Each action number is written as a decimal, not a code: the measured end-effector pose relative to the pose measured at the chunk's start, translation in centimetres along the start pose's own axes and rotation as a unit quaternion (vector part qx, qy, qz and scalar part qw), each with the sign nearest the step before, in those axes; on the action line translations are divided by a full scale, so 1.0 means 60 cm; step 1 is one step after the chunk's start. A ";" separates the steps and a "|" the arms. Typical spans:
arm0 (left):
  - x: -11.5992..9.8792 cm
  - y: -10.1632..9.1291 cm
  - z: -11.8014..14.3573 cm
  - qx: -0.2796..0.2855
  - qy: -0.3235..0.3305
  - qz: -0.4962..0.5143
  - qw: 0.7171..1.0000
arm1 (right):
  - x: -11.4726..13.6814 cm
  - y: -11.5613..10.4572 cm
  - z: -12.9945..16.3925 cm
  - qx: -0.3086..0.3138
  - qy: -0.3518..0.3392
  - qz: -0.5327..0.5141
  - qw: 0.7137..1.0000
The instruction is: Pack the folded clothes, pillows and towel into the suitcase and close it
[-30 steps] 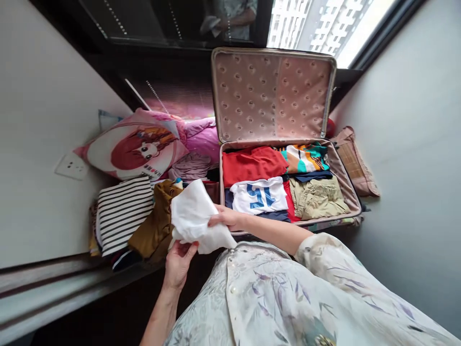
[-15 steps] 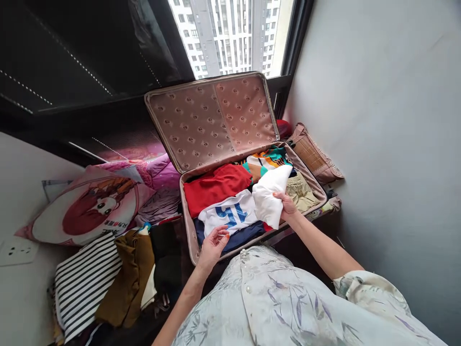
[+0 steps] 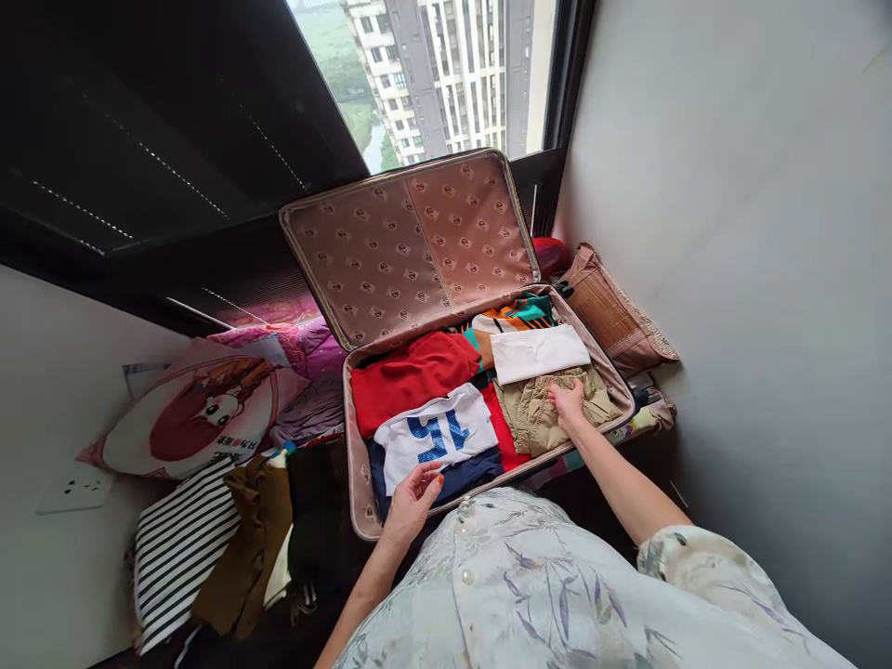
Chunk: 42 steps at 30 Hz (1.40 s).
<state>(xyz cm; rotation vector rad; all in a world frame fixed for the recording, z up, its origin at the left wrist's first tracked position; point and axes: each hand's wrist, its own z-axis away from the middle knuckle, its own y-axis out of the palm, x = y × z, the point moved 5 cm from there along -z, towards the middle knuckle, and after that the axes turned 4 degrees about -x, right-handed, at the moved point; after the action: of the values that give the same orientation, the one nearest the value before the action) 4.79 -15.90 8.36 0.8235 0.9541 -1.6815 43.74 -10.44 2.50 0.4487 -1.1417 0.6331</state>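
An open pink suitcase (image 3: 355, 465) lies in front of me, its lid (image 3: 411, 246) propped up against the window. Folded clothes fill it: a red garment (image 3: 408, 376), a white shirt with blue numbers (image 3: 436, 437), a striped colourful top (image 3: 519, 313), khaki shorts (image 3: 533, 418) and a folded white garment (image 3: 538, 353) lying flat at the back right. My right hand (image 3: 568, 404) rests palm down on the khaki shorts, just below the white garment. Near the suitcase's front edge, my left hand (image 3: 413, 497) hovers with fingers apart, holding nothing, beside the numbered shirt.
Left of the suitcase lies a heap of clothes: a black-and-white striped top (image 3: 181, 548) and a brown garment (image 3: 255, 534). A cartoon pillow (image 3: 199, 413) leans behind them. A woven brown cushion (image 3: 613, 316) sits at the right, against the grey wall. A wall socket (image 3: 73, 488) is at far left.
The white garment went from both hands at the left into the suitcase, carried by my right hand, and now lies flat there. My right hand let go and moved onto the khaki shorts.
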 end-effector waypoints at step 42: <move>0.270 -0.552 0.014 -0.305 -0.050 -0.287 0.907 | -0.107 0.399 0.402 0.425 -0.497 0.403 0.640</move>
<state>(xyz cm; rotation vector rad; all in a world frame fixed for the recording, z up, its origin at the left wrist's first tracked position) -31.49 -16.99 1.65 0.0231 1.6439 -1.7123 9.32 -9.27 5.44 1.2142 -2.1005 1.9113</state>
